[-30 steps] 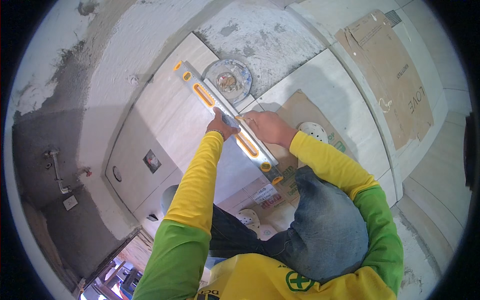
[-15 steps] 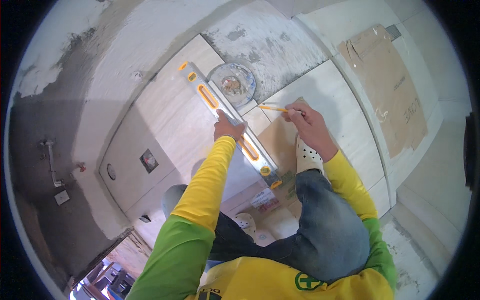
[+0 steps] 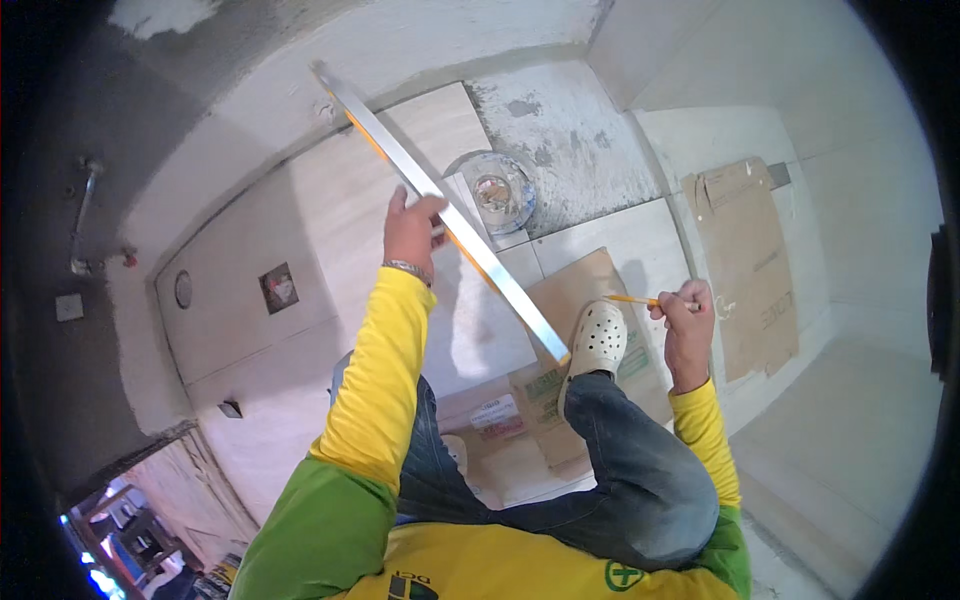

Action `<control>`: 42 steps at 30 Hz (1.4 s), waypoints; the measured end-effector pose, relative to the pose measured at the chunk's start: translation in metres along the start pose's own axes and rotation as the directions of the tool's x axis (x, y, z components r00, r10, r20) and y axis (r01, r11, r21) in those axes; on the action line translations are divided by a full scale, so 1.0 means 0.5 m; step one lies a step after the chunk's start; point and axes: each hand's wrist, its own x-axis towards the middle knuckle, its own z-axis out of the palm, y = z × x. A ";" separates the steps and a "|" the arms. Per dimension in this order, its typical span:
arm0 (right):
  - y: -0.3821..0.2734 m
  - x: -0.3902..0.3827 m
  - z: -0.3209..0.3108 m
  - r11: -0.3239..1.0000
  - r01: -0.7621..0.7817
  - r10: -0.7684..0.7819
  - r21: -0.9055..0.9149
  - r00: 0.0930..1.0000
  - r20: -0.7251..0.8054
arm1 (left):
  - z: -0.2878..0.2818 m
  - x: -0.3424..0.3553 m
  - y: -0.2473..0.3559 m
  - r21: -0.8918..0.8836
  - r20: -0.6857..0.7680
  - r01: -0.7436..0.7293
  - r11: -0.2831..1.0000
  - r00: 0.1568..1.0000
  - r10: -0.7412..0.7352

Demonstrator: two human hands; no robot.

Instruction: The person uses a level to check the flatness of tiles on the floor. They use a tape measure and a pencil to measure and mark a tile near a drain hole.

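Raised off the tiles [image 3: 320, 220] since half a second ago, a level [image 3: 480, 251] slants from far left to near right, the left hand [image 3: 410, 236] closed on its middle; at right, the right hand [image 3: 690, 325] pinches a pencil [image 3: 632, 299] near a clog [image 3: 601, 342].

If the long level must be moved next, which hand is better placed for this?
Likely the left hand: its grip holds the level. The right hand is apart from the level and holds a yellow pencil.

Free gap between level [image 3: 478, 247] and pencil [image 3: 632, 299], with 1 white clog [image 3: 602, 338] across its near end
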 end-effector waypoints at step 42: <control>-0.294 -0.142 0.129 0.946 0.303 -0.321 -0.114 0.924 -0.208 | 0.180 -0.121 0.069 -0.684 0.667 0.343 0.644 0.652 0.360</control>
